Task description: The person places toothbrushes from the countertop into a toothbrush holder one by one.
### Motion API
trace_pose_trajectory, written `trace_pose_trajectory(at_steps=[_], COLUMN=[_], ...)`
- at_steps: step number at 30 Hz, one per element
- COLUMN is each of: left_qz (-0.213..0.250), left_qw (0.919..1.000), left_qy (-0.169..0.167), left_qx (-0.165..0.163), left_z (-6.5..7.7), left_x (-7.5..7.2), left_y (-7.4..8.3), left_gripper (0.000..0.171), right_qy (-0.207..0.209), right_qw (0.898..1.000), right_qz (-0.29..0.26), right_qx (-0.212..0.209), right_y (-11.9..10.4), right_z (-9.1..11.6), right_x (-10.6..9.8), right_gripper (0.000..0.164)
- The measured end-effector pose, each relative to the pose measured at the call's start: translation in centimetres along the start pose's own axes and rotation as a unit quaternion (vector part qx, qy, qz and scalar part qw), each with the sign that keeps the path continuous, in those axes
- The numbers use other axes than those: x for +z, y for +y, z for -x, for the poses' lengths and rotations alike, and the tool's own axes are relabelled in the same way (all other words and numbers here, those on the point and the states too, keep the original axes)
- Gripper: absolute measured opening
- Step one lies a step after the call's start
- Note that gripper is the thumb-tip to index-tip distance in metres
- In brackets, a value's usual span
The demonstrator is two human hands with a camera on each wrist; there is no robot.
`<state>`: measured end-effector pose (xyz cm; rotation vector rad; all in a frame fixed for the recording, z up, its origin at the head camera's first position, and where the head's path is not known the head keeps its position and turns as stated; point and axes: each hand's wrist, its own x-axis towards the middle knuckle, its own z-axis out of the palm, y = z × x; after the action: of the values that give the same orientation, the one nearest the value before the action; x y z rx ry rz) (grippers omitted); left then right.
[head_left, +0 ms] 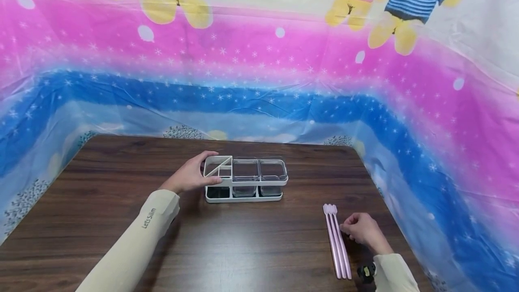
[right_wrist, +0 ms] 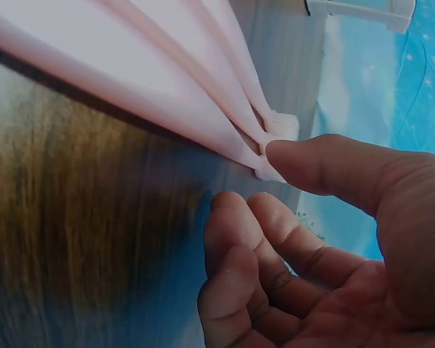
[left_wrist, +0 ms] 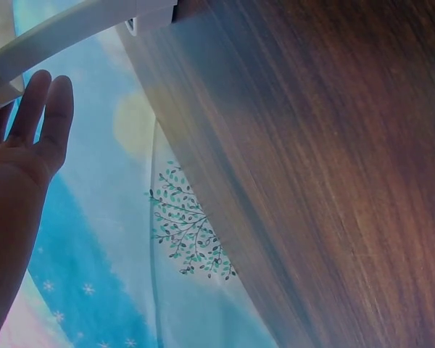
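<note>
A white toothbrush holder (head_left: 239, 183) with two clear cups (head_left: 245, 170) stands upright on the table. My left hand (head_left: 192, 172) grips its left end, thumb along the front of the top rim and fingers at the back. In the left wrist view, fingers (left_wrist: 56, 116) reach up beside the white rim (left_wrist: 65, 29). Three pink toothbrushes (head_left: 337, 242) lie side by side at the right, heads pointing away from me. Just right of them is my right hand (head_left: 362, 231), fingers loosely bent. The right wrist view shows a gap between thumb (right_wrist: 319, 163) and fingertips, with nothing in it.
The dark wooden table (head_left: 243, 247) is bordered at the back and sides by a hanging patterned cloth (head_left: 259, 62). The holder's left section is split by diagonal dividers (head_left: 220, 166). A black device (head_left: 366, 272) sits at the right wrist.
</note>
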<state>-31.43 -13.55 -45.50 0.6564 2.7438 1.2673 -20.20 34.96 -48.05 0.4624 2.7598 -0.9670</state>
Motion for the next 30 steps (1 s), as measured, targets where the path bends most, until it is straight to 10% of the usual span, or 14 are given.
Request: trace_pose_trajectory(at_steps=[30], left_qz=[0.011], left_qw=[0.9999], left_qy=[0.001], left_qx=[-0.005], left_z=[0.1], left_x=[0.2], left_y=[0.0], left_gripper=[0.087], right_qy=[0.019], right_qw=[0.999], right_qz=[0.042], right_qx=[-0.012], right_y=[-0.1], right_z=[0.0], right_x=[1.3], right_gripper=[0.012])
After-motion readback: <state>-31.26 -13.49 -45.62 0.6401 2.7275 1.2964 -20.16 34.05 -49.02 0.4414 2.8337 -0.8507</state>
